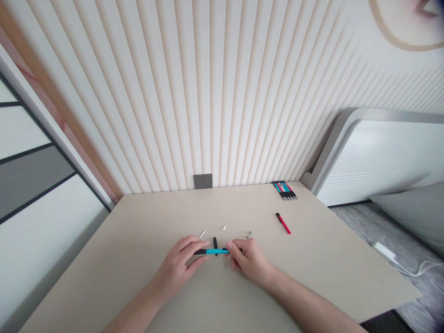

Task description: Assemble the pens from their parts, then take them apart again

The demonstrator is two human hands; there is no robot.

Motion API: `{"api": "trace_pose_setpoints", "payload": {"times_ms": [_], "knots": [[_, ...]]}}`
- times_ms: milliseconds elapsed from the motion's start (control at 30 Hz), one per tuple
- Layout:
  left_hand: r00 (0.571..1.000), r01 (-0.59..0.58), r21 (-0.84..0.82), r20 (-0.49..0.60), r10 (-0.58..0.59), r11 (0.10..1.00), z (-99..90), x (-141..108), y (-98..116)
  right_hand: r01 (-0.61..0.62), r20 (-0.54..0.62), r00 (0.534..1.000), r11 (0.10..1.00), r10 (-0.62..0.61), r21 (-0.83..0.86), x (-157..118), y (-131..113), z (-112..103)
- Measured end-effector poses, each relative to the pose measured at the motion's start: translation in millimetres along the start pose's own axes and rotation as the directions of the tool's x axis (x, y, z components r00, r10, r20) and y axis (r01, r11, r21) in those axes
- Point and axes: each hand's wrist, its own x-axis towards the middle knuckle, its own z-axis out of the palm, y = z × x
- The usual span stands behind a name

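Note:
A blue and black pen (215, 251) lies level between my two hands, above the table. The fingers of my left hand (180, 263) are round its black end at the left. My right hand (249, 260) pinches the blue end at the right, its fingertips partly hidden. Just behind the pen is a short black pen part (215, 242), partly covered by it. Beyond my left fingers a thin white stick (202, 234) lies on the table. A small white tip (224, 227) and small grey metallic pieces (249, 235) rest behind my right hand.
On the beige table (145, 217), a red pen (283, 223) lies to the right. Several blue, red and black pens (284, 190) form a row at the back right corner. A dark socket (203, 181) is on the ribbed wall. A white power strip (384, 251) sits beyond the right edge.

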Motion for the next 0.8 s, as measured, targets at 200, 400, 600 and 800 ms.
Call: {"api": "trace_pose_setpoints", "payload": {"times_ms": [200, 400, 600, 800], "knots": [[0.940, 0.341, -0.105, 0.031, -0.339, 0.934, -5.2, 3.9, 1.8, 0.139, -0.073, 0.986, 0.980, -0.150, -0.143, 2.2, -0.6, -9.0], [0.901, 0.429, -0.232, 0.041, -0.432, 0.873, -4.3, 4.0, 3.0, 0.127, -0.096, 0.984, 0.971, -0.148, -0.202, 1.3, 3.3, -10.9], [0.843, 0.501, -0.517, 0.112, -0.525, 0.694, -1.3, 3.6, 6.6, 0.207, -0.094, 0.969, 0.955, -0.230, -0.211, -0.6, 2.0, -10.8], [0.818, 0.494, -0.612, 0.085, -0.570, 0.618, 1.7, 4.8, 9.8, 0.207, -0.064, 0.972, 0.954, -0.226, -0.219, -4.8, 2.0, -6.5]]}}
